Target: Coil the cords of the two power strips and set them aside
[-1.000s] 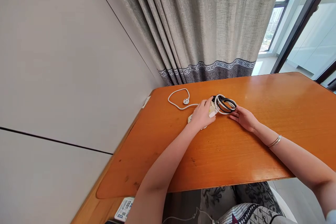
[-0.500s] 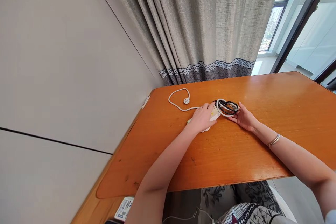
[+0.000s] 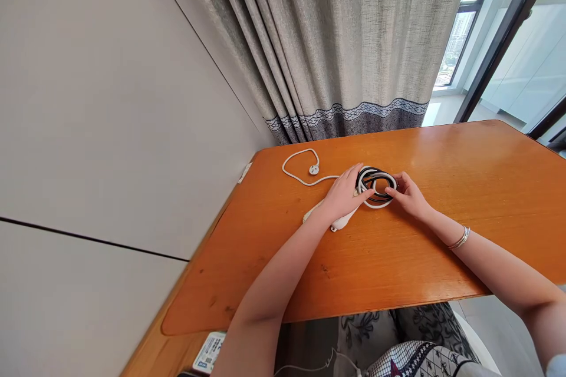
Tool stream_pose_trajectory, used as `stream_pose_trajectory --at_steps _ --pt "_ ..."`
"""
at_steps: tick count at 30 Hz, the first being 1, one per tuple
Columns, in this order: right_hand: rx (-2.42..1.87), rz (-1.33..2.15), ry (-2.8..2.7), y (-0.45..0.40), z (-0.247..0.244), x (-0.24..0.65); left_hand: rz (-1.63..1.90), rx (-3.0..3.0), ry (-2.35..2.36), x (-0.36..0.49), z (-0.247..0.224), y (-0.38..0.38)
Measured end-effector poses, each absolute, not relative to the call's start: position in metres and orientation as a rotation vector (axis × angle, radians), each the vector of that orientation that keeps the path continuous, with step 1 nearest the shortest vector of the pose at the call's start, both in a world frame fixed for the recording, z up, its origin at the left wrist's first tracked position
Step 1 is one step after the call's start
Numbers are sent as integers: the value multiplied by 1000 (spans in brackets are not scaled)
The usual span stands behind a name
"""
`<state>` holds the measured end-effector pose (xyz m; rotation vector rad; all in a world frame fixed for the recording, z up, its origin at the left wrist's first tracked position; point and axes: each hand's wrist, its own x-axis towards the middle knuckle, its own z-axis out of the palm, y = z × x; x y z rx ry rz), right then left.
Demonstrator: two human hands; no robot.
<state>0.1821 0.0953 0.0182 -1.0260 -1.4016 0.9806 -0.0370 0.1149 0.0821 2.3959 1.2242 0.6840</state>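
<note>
A coil of black and white cables (image 3: 378,206) is held just over the wooden table between my two hands. My left hand (image 3: 345,195) grips the coil's left side, its thumb over the loops and its other fingers stretched along the far edge. My right hand (image 3: 410,196) pinches the right side of the coil between thumb and fingers. Under my left hand and wrist lies a white power strip (image 3: 344,221), mostly hidden. From there a white cord (image 3: 304,182) curves away to a white plug (image 3: 313,169) lying on the table.
The orange-brown wooden table (image 3: 442,247) meets a pale wall panel (image 3: 110,100) on the left. Behind it hangs a grey curtain (image 3: 345,41). A small white item (image 3: 244,172) lies at the left edge. A box with a printed label (image 3: 209,352) sits below the near left corner.
My left hand has shifted from the power strip onto the coil's left side. My right hand has closed on the coil's right side, and the coil has moved slightly left and nearer.
</note>
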Motion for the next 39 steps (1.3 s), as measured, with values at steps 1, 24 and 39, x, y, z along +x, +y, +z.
stream_pose_trajectory --at_steps 1,24,39 --pt "-1046 930 -1457 94 18 182 670 2397 1224 -36 82 115" --pt "-1449 1 -1999 90 29 191 729 2609 1385 -22 90 100" --pt "-1270 467 -1624 85 27 179 1160 1766 1140 -19 75 120"
